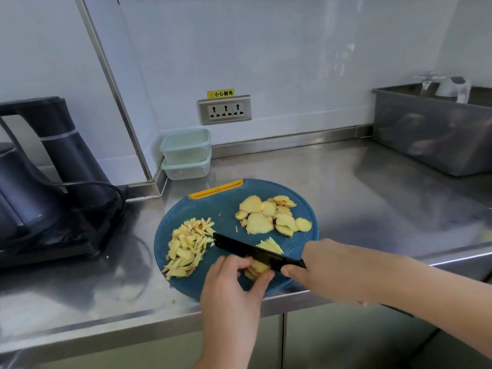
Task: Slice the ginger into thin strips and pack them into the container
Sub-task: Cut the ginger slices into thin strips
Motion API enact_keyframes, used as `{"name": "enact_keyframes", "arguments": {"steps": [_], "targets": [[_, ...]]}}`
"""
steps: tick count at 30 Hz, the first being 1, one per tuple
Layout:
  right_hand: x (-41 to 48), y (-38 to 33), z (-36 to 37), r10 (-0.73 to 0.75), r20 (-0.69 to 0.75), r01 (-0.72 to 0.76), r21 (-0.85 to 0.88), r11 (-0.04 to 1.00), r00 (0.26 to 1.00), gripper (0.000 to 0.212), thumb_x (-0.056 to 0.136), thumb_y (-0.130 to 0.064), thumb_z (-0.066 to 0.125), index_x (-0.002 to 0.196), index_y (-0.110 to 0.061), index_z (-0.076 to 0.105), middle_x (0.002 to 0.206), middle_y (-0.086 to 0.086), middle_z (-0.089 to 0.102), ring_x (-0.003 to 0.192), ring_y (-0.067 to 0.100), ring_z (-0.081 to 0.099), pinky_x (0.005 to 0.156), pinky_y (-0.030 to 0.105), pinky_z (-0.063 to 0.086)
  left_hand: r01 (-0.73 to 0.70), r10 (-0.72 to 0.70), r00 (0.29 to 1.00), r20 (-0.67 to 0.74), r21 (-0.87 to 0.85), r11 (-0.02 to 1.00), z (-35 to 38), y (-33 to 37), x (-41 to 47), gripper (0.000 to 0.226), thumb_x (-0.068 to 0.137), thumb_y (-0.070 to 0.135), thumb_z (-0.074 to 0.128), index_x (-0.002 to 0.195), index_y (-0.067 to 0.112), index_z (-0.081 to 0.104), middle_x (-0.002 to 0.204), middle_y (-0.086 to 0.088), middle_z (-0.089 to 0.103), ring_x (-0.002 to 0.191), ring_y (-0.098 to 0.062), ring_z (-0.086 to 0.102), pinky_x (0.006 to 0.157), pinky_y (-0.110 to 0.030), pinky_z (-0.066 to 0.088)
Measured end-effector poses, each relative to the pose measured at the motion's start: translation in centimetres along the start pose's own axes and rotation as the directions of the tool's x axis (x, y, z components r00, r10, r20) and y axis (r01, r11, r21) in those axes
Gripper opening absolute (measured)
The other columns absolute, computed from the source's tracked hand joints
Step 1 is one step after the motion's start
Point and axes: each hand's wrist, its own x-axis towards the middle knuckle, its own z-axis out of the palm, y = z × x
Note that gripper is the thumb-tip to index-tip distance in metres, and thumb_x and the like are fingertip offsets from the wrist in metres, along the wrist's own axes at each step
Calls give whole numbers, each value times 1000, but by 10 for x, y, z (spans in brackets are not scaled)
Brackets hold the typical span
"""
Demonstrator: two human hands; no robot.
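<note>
Left grip (231, 284) pinches ginger stack (257, 268) just beside knife (247, 250).

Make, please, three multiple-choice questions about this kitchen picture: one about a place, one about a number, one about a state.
1. Where on the cutting board do the ginger strips lie?
A. on its left part
B. on its right part
C. under the hands

2. How many containers are stacked at the wall?
A. one
B. two
C. four

3. What does the left hand do?
A. lies flat on the counter
B. lifts a container
C. holds a stack of slices beside the knife

Answers:
1 A, the strips are heaped left of the blade.
2 B, one container sits on another.
3 C, its fingers curl round the slices while the right hand holds the knife.
</note>
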Motion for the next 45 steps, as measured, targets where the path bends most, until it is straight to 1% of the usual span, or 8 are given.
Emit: {"name": "enact_keyframes", "arguments": {"steps": [4, 8, 11, 14, 27, 37, 43, 45], "targets": [[10, -6, 11, 45, -76, -44, 22, 999, 996, 45, 99, -52, 35, 71, -19, 43, 66, -2, 47, 56, 10, 43, 50, 21, 36, -7, 7, 1000, 1, 13, 1000, 0, -3, 2, 33, 57, 34, 87, 78, 26, 63, 73, 21, 51, 71, -7, 52, 56, -13, 34], [13, 5, 3, 102, 97, -121, 213, 970, 990, 46, 98, -52, 38, 77, -12, 49, 59, 7, 52, 46, 20, 50, 48, 27, 45, -40, 40, 999, 8, 12, 999, -2, -5, -1, 31, 59, 37, 83, 81, 27, 65, 75, 21, 52, 73, -7, 54, 58, -13, 36], [11, 17, -4, 118, 255, -228, 460, 858, 960, 52, 93, -57, 45, 61, -17, 38, 47, 1, 38, 37, 15, 35, 42, 22, 36, -68, 67, 998, 14, 5, 998, -7, -5, -5, 25, 67, 41, 74, 86, 27, 66, 81, 21, 55, 77, -6, 55, 62, -13, 38], [6, 24, -4, 59, 262, -197, 539, 819, 963, 57, 88, -66, 45, 57, -19, 33, 45, -2, 33, 35, 13, 30, 38, 20, 32, -96, 96, 995, 0, 27, 995, -6, -6, -7, 20, 70, 38, 70, 87, 28, 66, 84, 19, 59, 76, -7, 56, 60, -11, 37], [-9, 24, -6, 26, 182, -117, 507, 854, 983, 65, 86, -71, 22, 55, -15, 31, 37, -4, 31, 31, 12, 29, 40, 23, 36, -60, 62, 997, -46, 31, 998, 1, -1, -11, 28, 67, 19, 84, 91, 28, 73, 83, 17, 56, 80, 0, 46, 66, -11, 33], [-8, 20, -7, 154, 265, -257, 417, 872, 952, 67, 88, -72, 17, 55, -15, 28, 38, 0, 30, 28, 14, 29, 36, 19, 34, -78, 80, 996, -46, 48, 996, 0, -5, -10, 24, 69, 25, 82, 92, 28, 73, 80, 21, 56, 79, -6, 50, 64, -13, 36], [-4, 15, -6, 190, 212, -240, 241, 941, 959, 66, 91, -68, 12, 75, -9, 39, 66, 17, 49, 46, 25, 46, 41, 23, 40, -68, 67, 997, -48, -10, 998, -1, -8, -8, 22, 68, 27, 81, 88, 27, 74, 80, 21, 60, 79, -2, 52, 67, -12, 38], [-5, 12, -5, 192, 180, -222, 166, 961, 965, 49, 97, -59, 11, 79, -24, 39, 81, 26, 59, 59, 30, 54, 49, 26, 46, -65, 64, 997, -39, -19, 998, -2, -9, -7, 20, 68, 30, 79, 87, 28, 74, 80, 21, 60, 80, 0, 52, 68, -12, 39]]}}
